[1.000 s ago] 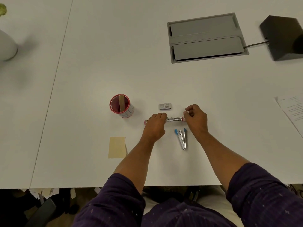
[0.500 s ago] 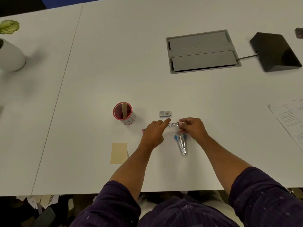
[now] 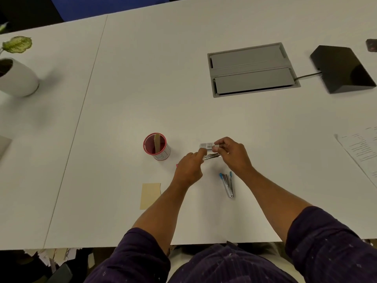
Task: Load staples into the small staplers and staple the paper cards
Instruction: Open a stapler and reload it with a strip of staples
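Observation:
My left hand (image 3: pixel 188 169) grips a small pink stapler lying on the white table; its open metal channel (image 3: pixel 211 156) shows between my hands and a pink tip (image 3: pixel 177 165) pokes out at the left. My right hand (image 3: pixel 233 155) reaches just beyond it, thumb and forefinger pinched on the right end of the small grey staple box (image 3: pixel 205 145). A blue stapler (image 3: pixel 227 184) lies spread open below my right hand, untouched. A tan paper card (image 3: pixel 150 196) lies flat at the lower left.
A red-rimmed cup (image 3: pixel 157 148) holding a wooden stick stands left of my hands. Farther back are a grey cable hatch (image 3: pixel 252 69) and a black wedge-shaped device (image 3: pixel 342 68). Printed sheets (image 3: pixel 361 152) lie at the right edge, a white plant pot (image 3: pixel 17 78) at far left.
My right hand left the stapler's right end and moved up to the staple box, pinching it. My left hand stays on the pink stapler. The view tilted up.

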`<action>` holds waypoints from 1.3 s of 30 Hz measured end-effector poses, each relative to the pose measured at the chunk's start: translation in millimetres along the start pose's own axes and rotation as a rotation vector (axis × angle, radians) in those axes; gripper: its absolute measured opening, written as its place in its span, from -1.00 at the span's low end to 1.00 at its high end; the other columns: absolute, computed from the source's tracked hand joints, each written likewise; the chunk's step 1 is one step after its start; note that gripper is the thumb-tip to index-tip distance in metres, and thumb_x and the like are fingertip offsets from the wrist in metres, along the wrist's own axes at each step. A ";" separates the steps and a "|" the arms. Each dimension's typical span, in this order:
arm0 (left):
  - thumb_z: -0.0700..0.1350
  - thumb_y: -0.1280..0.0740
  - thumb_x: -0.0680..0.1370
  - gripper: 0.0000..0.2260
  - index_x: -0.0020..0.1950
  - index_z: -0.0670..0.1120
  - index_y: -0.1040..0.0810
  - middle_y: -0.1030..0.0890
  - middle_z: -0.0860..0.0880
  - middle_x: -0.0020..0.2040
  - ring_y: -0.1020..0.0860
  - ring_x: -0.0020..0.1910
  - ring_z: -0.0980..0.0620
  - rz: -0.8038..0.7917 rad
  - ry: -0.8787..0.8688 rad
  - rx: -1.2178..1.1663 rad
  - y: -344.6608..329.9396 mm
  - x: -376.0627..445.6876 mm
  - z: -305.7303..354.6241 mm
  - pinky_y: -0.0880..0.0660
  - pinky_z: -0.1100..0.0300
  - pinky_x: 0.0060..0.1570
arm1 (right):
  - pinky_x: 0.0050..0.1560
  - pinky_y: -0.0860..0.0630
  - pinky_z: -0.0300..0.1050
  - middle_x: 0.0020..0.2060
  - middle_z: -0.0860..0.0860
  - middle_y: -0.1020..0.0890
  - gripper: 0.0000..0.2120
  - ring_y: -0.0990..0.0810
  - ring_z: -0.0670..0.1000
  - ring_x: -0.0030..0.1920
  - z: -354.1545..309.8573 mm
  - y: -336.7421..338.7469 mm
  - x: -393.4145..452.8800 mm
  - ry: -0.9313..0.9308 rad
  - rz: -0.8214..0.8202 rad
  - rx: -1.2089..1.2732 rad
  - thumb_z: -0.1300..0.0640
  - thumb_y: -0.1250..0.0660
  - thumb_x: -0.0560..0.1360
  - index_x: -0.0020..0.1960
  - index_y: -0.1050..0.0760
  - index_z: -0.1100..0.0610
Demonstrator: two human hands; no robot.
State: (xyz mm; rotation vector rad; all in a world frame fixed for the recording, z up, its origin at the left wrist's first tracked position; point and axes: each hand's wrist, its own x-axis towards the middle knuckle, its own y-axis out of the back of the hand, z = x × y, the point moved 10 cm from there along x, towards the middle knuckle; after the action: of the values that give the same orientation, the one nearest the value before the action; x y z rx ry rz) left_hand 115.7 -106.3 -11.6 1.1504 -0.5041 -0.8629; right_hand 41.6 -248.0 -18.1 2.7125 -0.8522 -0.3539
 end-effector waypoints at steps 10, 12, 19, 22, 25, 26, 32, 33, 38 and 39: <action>-0.30 -0.43 0.45 -0.52 0.26 -0.01 -0.31 -0.60 -0.07 -0.21 -0.41 -0.35 0.04 0.030 -0.030 -0.073 10.7 8.8 5.0 -0.27 0.30 -0.49 | 0.08 -0.58 0.07 -0.09 0.01 -0.64 -0.85 -0.62 0.04 -0.03 -17.1 -26.0 2.5 0.203 -0.152 -0.246 0.20 -0.52 0.49 0.06 -0.72 0.10; -0.31 -0.44 0.45 -0.51 0.24 0.01 -0.29 -0.60 -0.06 -0.22 -0.40 -0.36 0.05 0.048 -0.041 -0.080 11.8 9.5 6.6 -0.22 0.36 -0.48 | 0.06 -0.58 0.09 -0.09 0.02 -0.64 -0.84 -0.61 0.05 -0.03 -18.5 -25.5 4.3 0.196 -0.160 -0.264 0.19 -0.53 0.48 0.06 -0.73 0.10; -0.24 -0.40 0.51 -0.61 0.19 0.02 -0.28 -0.59 -0.04 -0.21 -0.49 -0.34 0.03 0.047 -0.025 -0.134 11.7 13.1 8.0 -0.56 0.04 -0.43 | 0.05 -0.58 -0.18 -0.10 -0.05 -0.70 -0.83 -0.66 -0.08 -0.05 -24.4 -15.4 4.0 0.170 -0.164 -0.117 0.23 -0.53 0.47 0.05 -0.74 0.10; -0.23 -0.39 0.53 -0.62 0.19 0.02 -0.27 -0.58 -0.04 -0.21 -0.49 -0.33 0.03 0.044 -0.044 -0.148 12.0 14.4 10.3 -0.55 0.07 -0.42 | 0.02 -0.58 -0.20 -0.10 -0.03 -0.70 -0.83 -0.66 -0.07 -0.05 -23.5 -13.0 4.1 0.148 -0.172 -0.108 0.22 -0.55 0.46 0.04 -0.74 0.10; -0.22 -0.39 0.53 -0.61 0.19 0.03 -0.27 -0.54 -0.01 -0.23 -0.46 -0.34 0.05 0.033 -0.033 -0.146 11.2 14.2 9.2 -0.53 0.10 -0.41 | -0.04 -0.54 -0.21 -0.12 0.00 -0.67 -0.83 -0.63 -0.06 -0.08 -21.0 -14.0 6.0 0.141 -0.214 -0.180 0.23 -0.54 0.46 0.04 -0.74 0.10; -0.21 -0.39 0.53 -0.61 0.19 0.04 -0.26 -0.52 0.01 -0.23 -0.45 -0.35 0.06 0.035 -0.029 -0.143 11.7 13.9 8.8 -0.52 0.10 -0.42 | -0.07 -0.50 -0.26 -0.13 0.00 -0.66 -0.83 -0.61 -0.10 -0.11 -21.4 -13.0 6.7 0.153 -0.218 -0.204 0.24 -0.54 0.46 0.05 -0.74 0.11; -0.15 -0.36 0.57 -0.69 0.15 0.06 -0.25 -0.52 -0.01 -0.25 -0.45 -0.37 0.04 0.043 -0.042 -0.139 18.4 16.0 10.0 -0.48 0.11 -0.45 | -0.02 -0.55 -0.11 -0.13 -0.01 -0.69 -0.83 -0.64 0.00 -0.09 -20.0 2.1 9.8 0.091 -0.178 -0.192 0.26 -0.56 0.44 0.03 -0.73 0.13; -0.15 -0.36 0.57 -0.69 0.14 0.06 -0.25 -0.51 -0.01 -0.26 -0.44 -0.38 0.04 0.047 -0.044 -0.140 19.8 16.0 10.9 -0.48 0.11 -0.45 | 0.00 -0.56 -0.11 -0.12 -0.02 -0.70 -0.83 -0.65 -0.01 -0.08 -21.0 4.7 10.0 0.086 -0.169 -0.184 0.25 -0.56 0.44 0.03 -0.73 0.13; -0.15 -0.36 0.57 -0.71 0.13 0.04 -0.27 -0.54 -0.03 -0.23 -0.49 -0.34 -0.01 0.083 -0.066 -0.174 29.3 14.7 15.0 -0.55 0.00 -0.42 | -0.07 -0.51 -0.23 -0.14 -0.02 -0.70 -0.86 -0.64 -0.08 -0.12 -39.5 9.7 7.1 0.183 -0.157 -0.178 0.22 -0.54 0.46 0.03 -0.74 0.14; -0.15 -0.35 0.56 -0.71 0.13 0.04 -0.27 -0.54 -0.03 -0.23 -0.50 -0.33 -0.02 0.091 -0.078 -0.181 31.4 14.5 16.3 -0.55 -0.03 -0.41 | -0.09 -0.52 -0.20 -0.15 0.00 -0.69 -0.85 -0.64 -0.04 -0.12 -43.4 9.1 6.3 0.205 -0.163 -0.189 0.22 -0.55 0.46 0.03 -0.74 0.15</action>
State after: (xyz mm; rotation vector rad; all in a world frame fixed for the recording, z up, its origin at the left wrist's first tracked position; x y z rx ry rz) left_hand 122.4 -122.5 22.3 0.9250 -0.5270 -0.8582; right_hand 55.4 -250.8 24.4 2.5913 -0.5168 -0.1750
